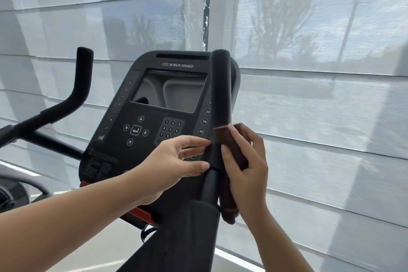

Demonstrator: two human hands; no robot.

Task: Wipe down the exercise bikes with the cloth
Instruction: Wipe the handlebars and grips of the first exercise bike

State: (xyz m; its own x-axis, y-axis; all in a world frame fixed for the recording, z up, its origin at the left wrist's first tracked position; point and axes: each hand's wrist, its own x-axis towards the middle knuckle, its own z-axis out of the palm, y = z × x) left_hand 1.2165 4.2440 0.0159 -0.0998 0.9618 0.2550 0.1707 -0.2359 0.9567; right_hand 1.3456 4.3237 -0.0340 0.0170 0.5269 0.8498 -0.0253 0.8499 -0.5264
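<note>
1. The job looked to be in its early part. The brown cloth (pixel 230 142) lay against the right side of the upright handlebar (pixel 220 95), low on its foam sleeve, its tail hanging below.
2. No surface showed as wiped or unwiped. I judged that the console (pixel 114 157) left of the handlebar, the far bar (pixel 82 77) and any further bikes remained.
3. The right grip (pixel 245 165) reached up beside the handlebar, fingers and thumb clasping the cloth against it.
4. The left grip (pixel 170 161) came from the handlebar's left, released, with straight fingertips touching the sleeve and holding nothing.
</note>
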